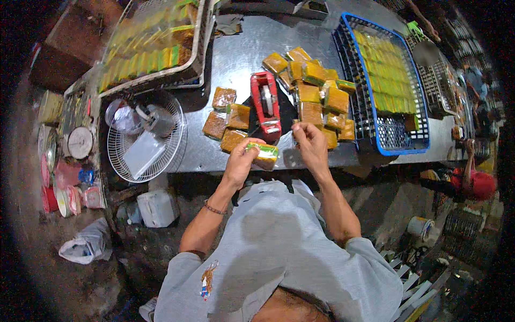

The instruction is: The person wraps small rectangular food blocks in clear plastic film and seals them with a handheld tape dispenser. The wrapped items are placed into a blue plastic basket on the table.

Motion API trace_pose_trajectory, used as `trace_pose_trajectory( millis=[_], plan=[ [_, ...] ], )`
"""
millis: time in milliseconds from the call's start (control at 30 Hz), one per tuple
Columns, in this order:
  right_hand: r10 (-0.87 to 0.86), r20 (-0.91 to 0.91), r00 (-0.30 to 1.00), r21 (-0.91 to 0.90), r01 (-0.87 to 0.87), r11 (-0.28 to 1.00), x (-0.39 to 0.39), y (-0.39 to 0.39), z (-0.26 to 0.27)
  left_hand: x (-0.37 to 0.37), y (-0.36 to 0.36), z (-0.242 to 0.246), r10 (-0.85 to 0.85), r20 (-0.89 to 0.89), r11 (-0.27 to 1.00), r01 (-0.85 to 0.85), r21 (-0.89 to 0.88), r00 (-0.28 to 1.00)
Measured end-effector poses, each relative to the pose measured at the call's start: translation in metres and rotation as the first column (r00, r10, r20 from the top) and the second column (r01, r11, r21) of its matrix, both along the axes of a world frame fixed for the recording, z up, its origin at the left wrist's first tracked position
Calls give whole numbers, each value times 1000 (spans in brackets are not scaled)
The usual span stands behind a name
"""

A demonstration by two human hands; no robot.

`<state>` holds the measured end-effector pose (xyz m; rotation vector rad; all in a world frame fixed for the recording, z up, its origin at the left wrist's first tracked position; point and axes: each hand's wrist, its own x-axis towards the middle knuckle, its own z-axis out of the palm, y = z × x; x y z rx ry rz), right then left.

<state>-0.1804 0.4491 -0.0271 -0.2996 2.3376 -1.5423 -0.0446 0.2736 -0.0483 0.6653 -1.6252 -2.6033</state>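
Note:
My left hand grips a plastic-wrapped cake block with a green and yellow layer above a brown one, held at the table's near edge. My right hand is raised just right of it, thumb and forefinger together. Whether anything thin is pinched between those fingertips is unclear. Clear film shows faintly between the hands. Beyond them a red tape dispenser rests on a black base. Wrapped cake blocks lie left of the dispenser, and a larger heap of wrapped blocks lies to its right.
A blue plastic crate with rows of wrapped blocks stands on the metal table at right. At left are a pale crate of similar blocks and a round wire basket holding plastic bags. A person in red is at far right.

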Motion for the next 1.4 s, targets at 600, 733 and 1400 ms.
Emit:
trace_pose_trajectory(
  millis=[600, 733, 1400],
  plan=[
    [143, 32, 989, 254, -146, 956, 10, -15, -37, -21, -3, -58, -302, 109, 716, 301, -630, 947],
    [104, -303, 947, 298, -9, 954, 8, -14, -68, -18, -7, -73, -290, 42, 591, 214, -778, 956],
    [479, 90, 873, -674, -301, 675, 5, 57, 89, -47, 31, 71, 50, -227, 901, -142, -409, 973]
  ],
)
